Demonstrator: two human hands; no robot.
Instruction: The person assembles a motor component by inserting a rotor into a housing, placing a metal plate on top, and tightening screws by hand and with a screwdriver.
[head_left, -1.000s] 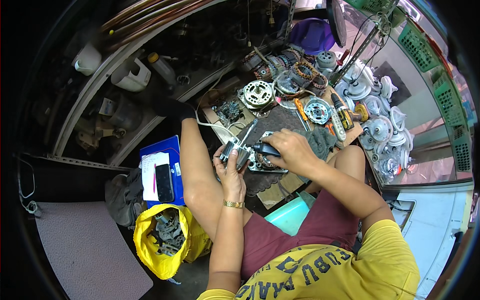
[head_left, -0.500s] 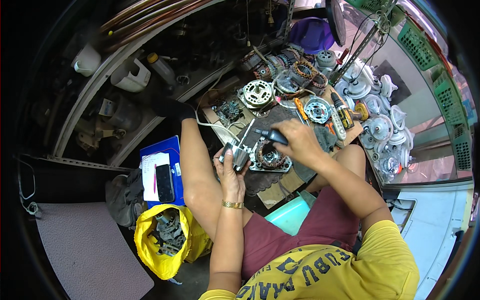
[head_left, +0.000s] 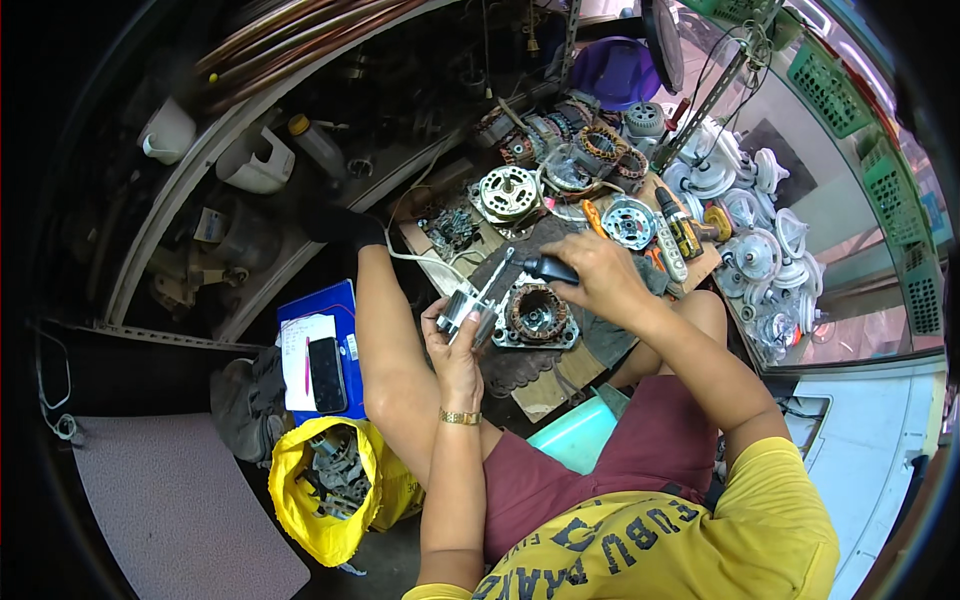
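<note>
My left hand (head_left: 458, 350) is closed around a silver motor rotor (head_left: 468, 312), whose shaft (head_left: 496, 274) slants up and to the right. In my right hand (head_left: 603, 272) is a dark tool with a thick black handle (head_left: 548, 268). Its tip points left, close to the upper end of the shaft; whether they touch I cannot tell. Just right of the rotor, a motor stator (head_left: 537, 314) with copper windings lies in its metal housing on the dark mat (head_left: 512, 366).
Beyond my hands lie a motor end cover (head_left: 508, 194), loose screws (head_left: 450, 230), a round metal cover (head_left: 630, 222) and a cordless drill (head_left: 682, 228). White plastic parts (head_left: 755, 255) pile up at right. A yellow bag (head_left: 290, 490) and a phone (head_left: 326, 372) are at left.
The rotor and its shaft have tilted slightly further to the right in my left hand. My right hand keeps the dark tool near the shaft's end. The whole view has shifted a little.
</note>
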